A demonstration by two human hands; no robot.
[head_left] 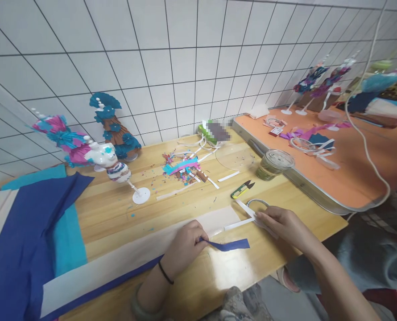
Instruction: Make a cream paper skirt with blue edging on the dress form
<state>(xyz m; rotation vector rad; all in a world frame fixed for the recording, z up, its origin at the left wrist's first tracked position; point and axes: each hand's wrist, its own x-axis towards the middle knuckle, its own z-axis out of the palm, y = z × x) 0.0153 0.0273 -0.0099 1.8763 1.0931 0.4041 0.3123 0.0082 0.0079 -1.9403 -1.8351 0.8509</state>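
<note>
Far left, a dark blue sheet point(21, 249) lies in loose folds over a turquoise sheet point(72, 243) on the wooden table point(108, 223). Next, a pink-and-turquoise dressed figure point(72, 139) leans, with a white ornament point(102, 154) just beside it, its round base on the wood. A brown-and-teal figure point(116, 127) stands behind, near the tiled wall point(181, 62). A long pale band point(125, 263), blue showing along its near edge, runs from the sheets toward mid-table. Left hand point(185, 247), dark band at the wrist, rests over that pale length; thumb and fingers pinched together on a narrow dark blue strip point(235, 245), whose free end points right. Beyond the hand, a heap of coloured scraps point(181, 167); right of it, green-handled snips point(242, 190) lie loose, blades parted. Right hand point(283, 223) is closed on a ring of white tape point(258, 203), partly hidden by the fingers; a white tail point(238, 224) reaches left onto the pale band. Past it, a lidded jar point(275, 164) sits near the metal edge of an orange tabletop point(349, 178). Two more dressed figures point(319, 84) stand there, slightly blurred.
</note>
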